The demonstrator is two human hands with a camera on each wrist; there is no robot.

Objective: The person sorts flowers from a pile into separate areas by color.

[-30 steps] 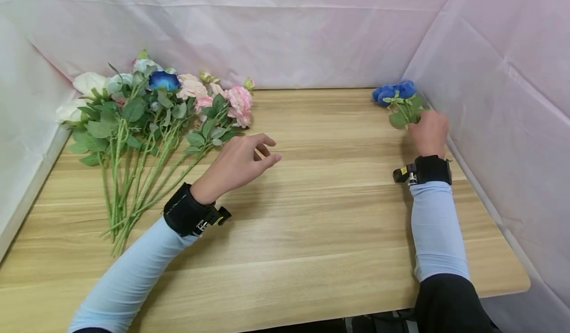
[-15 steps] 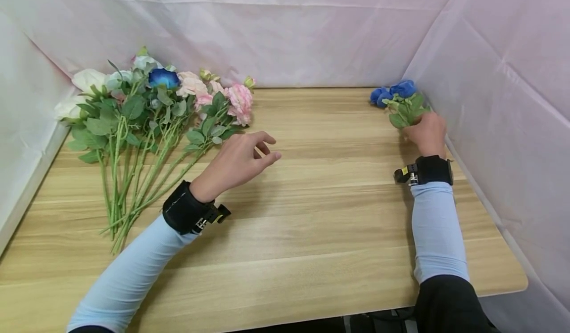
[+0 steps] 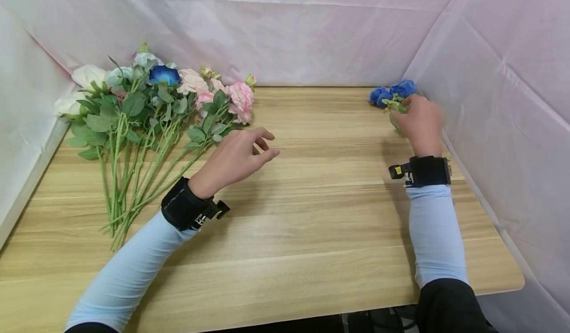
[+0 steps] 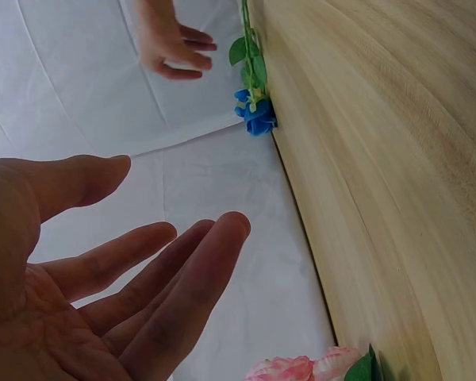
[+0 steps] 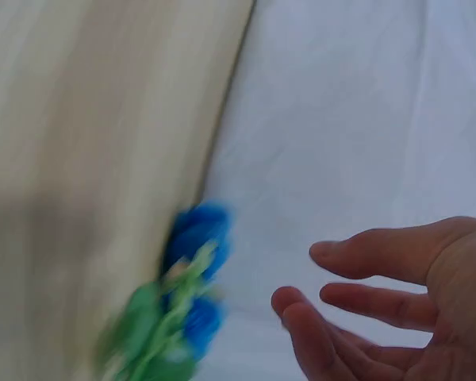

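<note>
R hand [image 3: 420, 125] open, fingers relaxed, holds nothing; blue fabric rose sprig [image 3: 394, 95] lies just ahead-left of fingertips, stem running back under palm. L hand [image 3: 238, 155] open, idle, far off.

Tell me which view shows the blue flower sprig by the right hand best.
The head view: the blue flower sprig lies sharp in the table's far right corner, partly covered by the right hand. The right wrist view shows it close but motion-blurred; the left wrist view shows it small and distant.
</note>
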